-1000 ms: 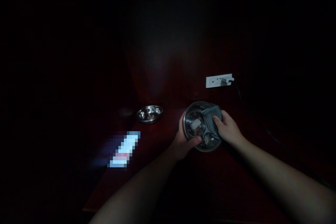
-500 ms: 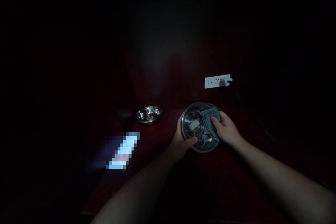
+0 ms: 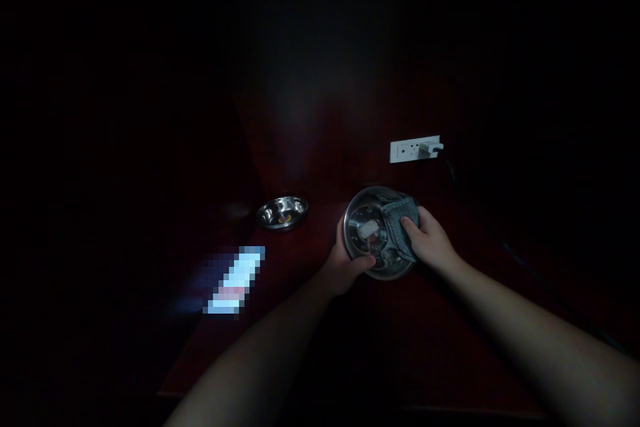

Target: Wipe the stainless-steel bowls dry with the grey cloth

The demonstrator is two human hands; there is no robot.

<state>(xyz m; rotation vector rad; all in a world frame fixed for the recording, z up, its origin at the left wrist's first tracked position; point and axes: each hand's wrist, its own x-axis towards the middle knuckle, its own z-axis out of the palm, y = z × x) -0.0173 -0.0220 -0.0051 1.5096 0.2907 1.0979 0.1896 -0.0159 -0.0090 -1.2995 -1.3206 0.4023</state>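
A shiny metal bowl (image 3: 359, 213) is held up over the dark red table, its mouth tilted toward me. My left hand (image 3: 347, 267) grips its left side, with the thumb over the rim and the fingers behind the wall. At the right side of the bowl, my right hand (image 3: 430, 237) is closed on a grey-green cloth (image 3: 397, 220). The cloth is folded over the right rim, and part of it hangs inside the bowl. A pale patch shows on the bowl's bottom; I cannot tell whether it is a label or a reflection.
A shallow metal dish (image 3: 283, 213) rests on the table (image 3: 300, 253) to the left. Nearer me lies a bright pixelated rectangle (image 3: 237, 280). A white socket panel (image 3: 407, 149) with a plugged-in charger (image 3: 430, 147) is on the back wall. A dark cable trails at right.
The whole view has shifted slightly, so most things sit a little higher in the picture. Both hands keep their hold on the bowl and the cloth, with the bowl turned very slightly.
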